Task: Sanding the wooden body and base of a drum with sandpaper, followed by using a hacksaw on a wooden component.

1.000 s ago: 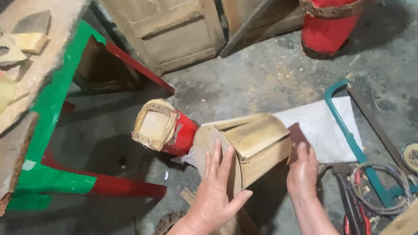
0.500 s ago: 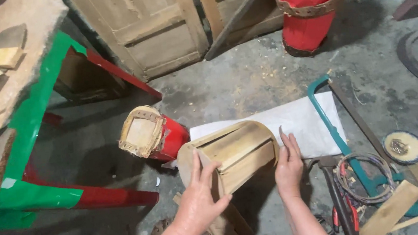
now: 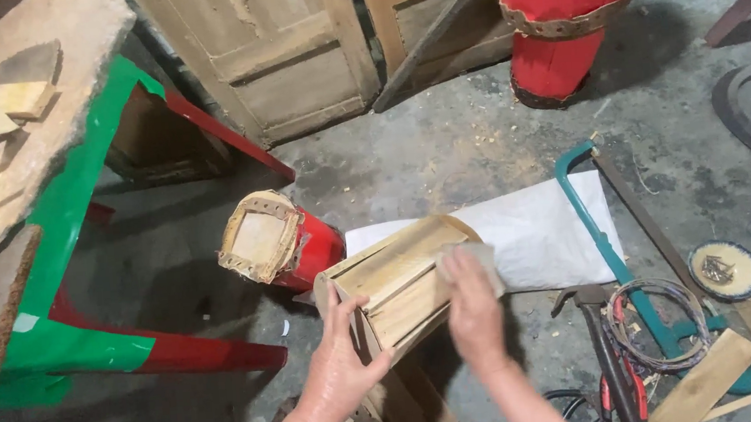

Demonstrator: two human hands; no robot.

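A small barrel-shaped shell of pale wooden staves [image 3: 396,281] lies tilted on its side over a wooden block near the bottom centre. My left hand [image 3: 339,366] grips the shell's near left end, with the thumb on the side and the fingers over the rim. On the shell's upper right part, my right hand [image 3: 473,312] lies flat and presses a tan pad, perhaps sandpaper [image 3: 479,256], against the staves. Just left of the shell, a small red drum with a frayed skin head [image 3: 275,241] lies on the concrete floor.
A white sack [image 3: 542,225] lies behind the shell. To the right are a teal hacksaw [image 3: 616,259], a hammer [image 3: 593,310], coiled wire [image 3: 657,323], a round lid [image 3: 725,269] and wooden offcuts [image 3: 703,377]. A green and red bench [image 3: 72,217] stands left. A big red drum [image 3: 566,17] and wooden doors [image 3: 292,57] are behind.
My right hand has moved from the shell's right end onto its top, now pressing the pad there. My left hand has shifted to the near left rim. The view has tilted slightly.
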